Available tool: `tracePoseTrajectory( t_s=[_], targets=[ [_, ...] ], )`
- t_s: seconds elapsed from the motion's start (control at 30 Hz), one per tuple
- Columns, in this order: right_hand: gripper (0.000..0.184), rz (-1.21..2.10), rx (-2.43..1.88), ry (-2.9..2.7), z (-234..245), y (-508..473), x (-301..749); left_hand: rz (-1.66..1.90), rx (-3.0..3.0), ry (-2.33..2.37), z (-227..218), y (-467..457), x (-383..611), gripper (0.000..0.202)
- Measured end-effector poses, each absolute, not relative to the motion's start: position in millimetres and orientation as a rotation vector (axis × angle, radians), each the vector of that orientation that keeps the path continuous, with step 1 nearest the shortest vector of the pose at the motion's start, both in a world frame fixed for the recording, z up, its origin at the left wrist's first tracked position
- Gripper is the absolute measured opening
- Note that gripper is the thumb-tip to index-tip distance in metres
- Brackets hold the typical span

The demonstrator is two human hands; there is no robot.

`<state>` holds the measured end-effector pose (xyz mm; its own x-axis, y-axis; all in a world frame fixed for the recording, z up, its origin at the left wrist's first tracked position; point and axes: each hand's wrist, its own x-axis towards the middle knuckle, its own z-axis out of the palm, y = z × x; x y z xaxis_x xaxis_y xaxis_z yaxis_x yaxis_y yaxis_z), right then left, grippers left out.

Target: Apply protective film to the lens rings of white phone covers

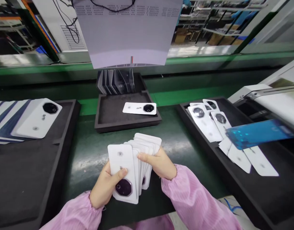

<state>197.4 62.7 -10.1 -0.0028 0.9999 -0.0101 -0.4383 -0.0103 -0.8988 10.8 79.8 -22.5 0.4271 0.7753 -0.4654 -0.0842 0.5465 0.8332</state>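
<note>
Between my two hands is a fanned stack of white phone back covers, thin, with rounded corners and a dark camera patch on the front one. My left hand grips the near end of the fan, its thumb pressed on the front cover just above the patch. On the far right side, my right hand is closed around the rest of the stack, thumb lying across the edges. The fingers behind the covers are hidden. The fan is held above the dark green work surface.
A left foam tray holds overlapping white covers. In the middle tray, one white cover lies before upright dark sheets. Loose covers lie in the right tray; a blue sheet juts over them beside a machine.
</note>
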Motion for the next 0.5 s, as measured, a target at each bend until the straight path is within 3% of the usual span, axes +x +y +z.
tracePoseTrajectory(
  t_s=[0.23,0.5],
  targets=[
    [0.033,1.359,-0.923,-0.878,-8.9,60.5,199.7,0.700,0.949,1.094,-34.3,74.5,3.5,0.026],
    [0.045,1.417,-0.824,-0.913,-12.8,55.5,205.0,0.749,1.034,1.096,-36.4,76.8,-0.4,0.026]
  ],
)
